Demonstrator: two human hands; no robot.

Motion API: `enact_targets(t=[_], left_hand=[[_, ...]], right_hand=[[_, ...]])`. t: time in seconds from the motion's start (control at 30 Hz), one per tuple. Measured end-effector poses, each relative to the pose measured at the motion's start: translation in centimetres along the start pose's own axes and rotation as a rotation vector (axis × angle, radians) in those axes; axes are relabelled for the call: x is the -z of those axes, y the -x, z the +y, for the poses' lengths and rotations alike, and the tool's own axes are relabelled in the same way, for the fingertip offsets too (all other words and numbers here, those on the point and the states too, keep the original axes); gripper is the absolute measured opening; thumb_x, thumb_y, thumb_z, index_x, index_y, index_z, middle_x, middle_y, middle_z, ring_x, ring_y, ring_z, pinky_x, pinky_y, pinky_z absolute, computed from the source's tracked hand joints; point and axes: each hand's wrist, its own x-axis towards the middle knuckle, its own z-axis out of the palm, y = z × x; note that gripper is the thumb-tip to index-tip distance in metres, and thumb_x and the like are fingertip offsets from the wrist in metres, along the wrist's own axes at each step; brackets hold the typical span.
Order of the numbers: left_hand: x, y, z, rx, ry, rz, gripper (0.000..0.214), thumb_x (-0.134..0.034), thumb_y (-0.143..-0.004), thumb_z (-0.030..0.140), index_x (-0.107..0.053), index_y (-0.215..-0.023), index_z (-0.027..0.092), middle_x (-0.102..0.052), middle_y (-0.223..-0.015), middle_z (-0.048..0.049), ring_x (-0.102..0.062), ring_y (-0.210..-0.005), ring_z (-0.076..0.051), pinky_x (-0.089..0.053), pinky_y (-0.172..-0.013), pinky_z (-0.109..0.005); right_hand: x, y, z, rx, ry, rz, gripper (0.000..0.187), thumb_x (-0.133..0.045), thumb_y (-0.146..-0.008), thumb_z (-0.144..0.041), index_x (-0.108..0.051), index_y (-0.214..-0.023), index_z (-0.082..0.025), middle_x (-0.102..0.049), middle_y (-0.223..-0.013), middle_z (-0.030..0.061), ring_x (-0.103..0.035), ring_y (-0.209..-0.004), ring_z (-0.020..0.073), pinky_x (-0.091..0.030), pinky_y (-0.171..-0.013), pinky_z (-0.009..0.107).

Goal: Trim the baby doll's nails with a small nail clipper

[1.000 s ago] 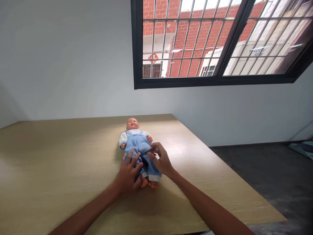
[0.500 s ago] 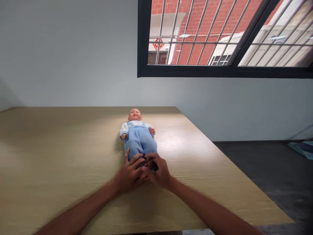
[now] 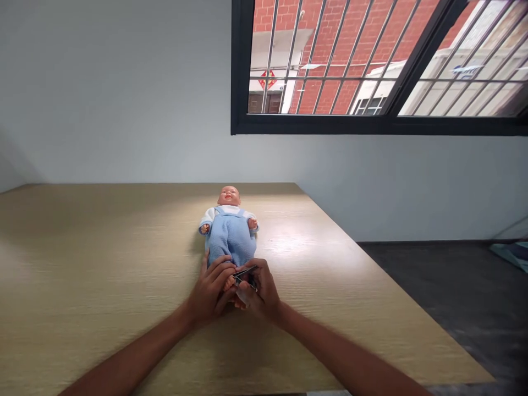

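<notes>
A baby doll [image 3: 229,234] in light blue overalls and a white top lies on its back, head away from me. My left hand [image 3: 209,289] is closed around the doll's lower leg and foot, with the toes [image 3: 229,282] showing beside the fingers. Between the thumb and fingers of my right hand [image 3: 262,290] is a metal nail clipper [image 3: 246,271], its lever angled away from its body. The clipper's jaws point left at the doll's toes; whether they touch I cannot tell. The other foot is partly hidden below my hands.
The doll lies on a pale wooden table [image 3: 103,264], whose right edge slants towards me beside a dark floor [image 3: 433,286]. Behind the table stands a light wall [image 3: 124,110] with a barred, dark-framed window [image 3: 330,122]. A teal item [image 3: 513,254] lies on the floor at far right.
Both hands and the doll's legs have shifted slightly left. The right hand has turned so that the clipper's open lever and the doll's toes show more clearly.
</notes>
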Motion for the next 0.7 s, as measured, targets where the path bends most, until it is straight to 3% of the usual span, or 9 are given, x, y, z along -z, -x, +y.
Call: enact_targets(t=[0.17, 0.37, 0.57, 0.7], left_hand=[[-0.1, 0.0, 0.3, 0.019, 0.019, 0.09, 0.02, -0.054, -0.096, 0.02, -0.057, -0.115, 0.018, -0.067, -0.116, -0.0088, -0.054, -0.127, -0.025, -0.008, -0.124, -0.056], [0.2, 0.0, 0.3, 0.017, 0.104, 0.256, 0.016, -0.064, -0.087, 0.016, -0.062, -0.103, 0.021, -0.07, -0.102, -0.0054, -0.063, -0.111, -0.022, -0.032, -0.117, -0.053], [0.2, 0.0, 0.2, 0.039, 0.18, 0.354, 0.016, -0.069, -0.083, 0.013, -0.064, -0.097, 0.02, -0.071, -0.092, -0.0032, -0.067, -0.104, -0.022, -0.035, -0.115, -0.054], [0.0, 0.2, 0.1, 0.037, 0.202, 0.351, 0.019, -0.07, -0.083, 0.011, -0.063, -0.098, 0.02, -0.072, -0.092, -0.0035, -0.067, -0.105, -0.022, -0.034, -0.116, -0.053]], right_hand=[[1.2, -1.4, -1.5, 0.158, 0.169, 0.091, 0.029, -0.068, -0.089, -0.042, -0.051, -0.104, -0.024, -0.057, -0.071, -0.003, -0.056, -0.059, 0.0113, -0.049, -0.053, 0.023], [1.9, -2.2, -3.1, 0.251, 0.32, 0.002, 0.02, -0.073, -0.084, -0.025, -0.06, -0.099, -0.021, -0.064, -0.085, 0.0018, -0.062, -0.073, 0.0138, -0.053, -0.067, 0.026], [1.6, -1.5, -3.1, 0.313, 0.334, -0.09, 0.026, -0.071, -0.085, -0.027, -0.06, -0.108, -0.021, -0.067, -0.091, 0.004, -0.065, -0.078, 0.0148, -0.056, -0.071, 0.025], [2.0, -1.6, -2.9, 0.313, 0.294, -0.134, 0.027, -0.066, -0.089, -0.033, -0.059, -0.111, -0.02, -0.068, -0.095, 0.0064, -0.068, -0.085, 0.0165, -0.057, -0.077, 0.027]])
